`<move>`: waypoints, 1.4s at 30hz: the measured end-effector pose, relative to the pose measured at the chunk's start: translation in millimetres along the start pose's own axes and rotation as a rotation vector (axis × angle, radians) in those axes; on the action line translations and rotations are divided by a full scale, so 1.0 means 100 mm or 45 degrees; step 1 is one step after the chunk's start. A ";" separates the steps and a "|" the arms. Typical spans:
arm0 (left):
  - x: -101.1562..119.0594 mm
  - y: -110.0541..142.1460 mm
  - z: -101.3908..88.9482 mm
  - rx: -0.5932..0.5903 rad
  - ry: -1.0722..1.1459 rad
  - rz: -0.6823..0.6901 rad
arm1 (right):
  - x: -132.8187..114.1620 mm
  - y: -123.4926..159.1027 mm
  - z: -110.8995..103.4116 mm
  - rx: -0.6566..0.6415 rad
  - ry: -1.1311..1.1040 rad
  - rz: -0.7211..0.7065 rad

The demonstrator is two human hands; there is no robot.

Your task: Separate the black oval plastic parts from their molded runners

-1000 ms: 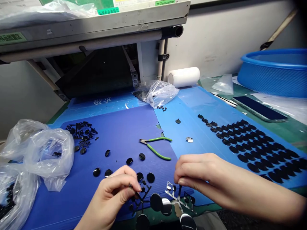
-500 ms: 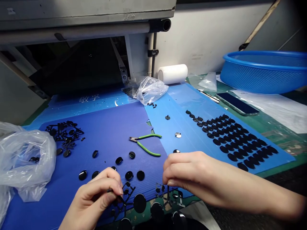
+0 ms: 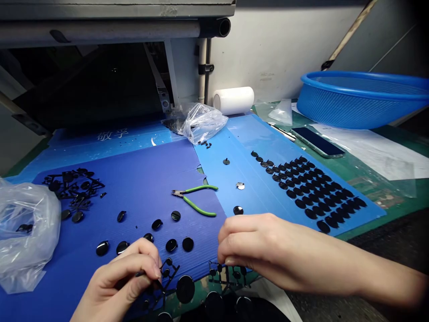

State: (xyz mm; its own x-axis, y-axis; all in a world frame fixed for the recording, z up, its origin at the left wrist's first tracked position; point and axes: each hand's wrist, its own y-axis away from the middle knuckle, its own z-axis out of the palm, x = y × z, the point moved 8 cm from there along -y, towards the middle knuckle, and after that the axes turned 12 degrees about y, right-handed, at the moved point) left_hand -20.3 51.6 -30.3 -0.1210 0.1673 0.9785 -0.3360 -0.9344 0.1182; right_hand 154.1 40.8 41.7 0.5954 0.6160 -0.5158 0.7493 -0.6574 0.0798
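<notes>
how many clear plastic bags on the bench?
2. One plastic bag sits at the left edge of the dark blue sheet, partly cut off by the frame. The other bag lies at the back centre by the white roll. More may lie out of view.

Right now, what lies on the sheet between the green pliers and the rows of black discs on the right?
In the head view, three loose pieces lie between the green pliers and the rows of black discs: a stemmed black piece, a silvery disc, a black disc.
</notes>
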 end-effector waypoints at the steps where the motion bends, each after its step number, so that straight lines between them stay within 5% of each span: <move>1: 0.00 0.00 0.00 0.006 0.007 -0.001 | 0.00 0.00 0.00 -0.001 -0.002 -0.001; 27: -0.04 -0.01 0.15 -0.215 -0.005 -0.084 | 0.14 0.02 0.08 0.052 -0.053 0.029; 42: -0.09 0.00 0.13 -0.172 0.056 -0.086 | 0.14 -0.03 0.01 0.103 -0.003 0.009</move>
State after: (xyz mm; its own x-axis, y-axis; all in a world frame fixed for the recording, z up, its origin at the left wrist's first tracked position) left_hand -6.7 45.9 -37.3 -0.1336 0.2450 0.9603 -0.4667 -0.8704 0.1571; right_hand 160.3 50.9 33.5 0.5995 0.6104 -0.5177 0.7194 -0.6944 0.0145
